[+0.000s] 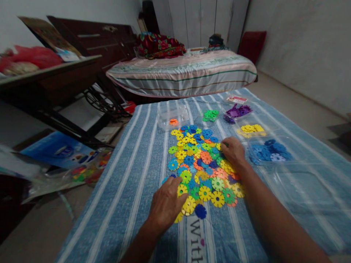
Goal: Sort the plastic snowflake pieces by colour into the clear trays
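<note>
A spread pile of notched plastic discs [206,157] in yellow, blue, green and orange lies on the striped cloth. My left hand [166,201] rests at the pile's near left edge, thumb and fingers apart around a yellow disc [182,190], which it does not grip. At the pile's right side, my right hand [233,150] has its fingers curled together, and a small dark green disc shows in part at the fingertips. Its fingers hide most of that disc. Closest to me lies a dark blue disc [201,211].
Clear boxes stand beyond and right of the pile, with orange discs [173,122], green discs [210,115], purple discs [238,110], yellow discs [251,128] and blue discs [271,150]. A clear lid [304,184] lies at right. Behind is a bed [181,78].
</note>
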